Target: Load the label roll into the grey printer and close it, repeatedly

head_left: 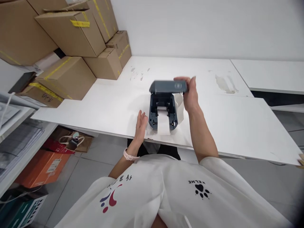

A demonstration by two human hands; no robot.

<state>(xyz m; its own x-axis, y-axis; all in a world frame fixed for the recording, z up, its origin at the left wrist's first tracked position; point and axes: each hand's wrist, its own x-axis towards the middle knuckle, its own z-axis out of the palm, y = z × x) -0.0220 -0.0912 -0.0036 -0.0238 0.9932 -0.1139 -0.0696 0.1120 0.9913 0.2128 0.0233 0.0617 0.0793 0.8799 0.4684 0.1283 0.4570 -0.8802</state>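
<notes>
A dark grey label printer (162,109) sits near the front edge of the white table (106,104) with its lid (167,86) raised. White label paper (163,122) runs out of its open body towards me. My right hand (190,93) grips the right end of the raised lid. Beside the printer's left side, my left hand (141,125) rests with fingers stretched out, holding nothing. A pink band is on that wrist.
Cardboard boxes (71,47) with yellow tape are stacked at the table's back left. A shelf (14,126) with papers stands at the left, an orange box (40,167) and a bag on the floor below. A second white table (268,74) adjoins at the right.
</notes>
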